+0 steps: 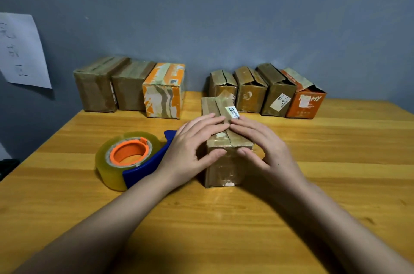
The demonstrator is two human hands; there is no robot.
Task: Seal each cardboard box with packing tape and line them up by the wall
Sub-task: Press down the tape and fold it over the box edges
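Note:
A small brown cardboard box stands in the middle of the wooden table, its top flaps closed along a centre seam. My left hand lies flat on the left flap, thumb against the front face. My right hand presses the right flap the same way. A roll of clear packing tape in a blue and orange dispenser lies on the table just left of my left hand, untouched.
Three closed boxes stand in a row by the blue wall at the back left. Several boxes with loose flaps stand at the back right. A paper sheet hangs on the wall at left.

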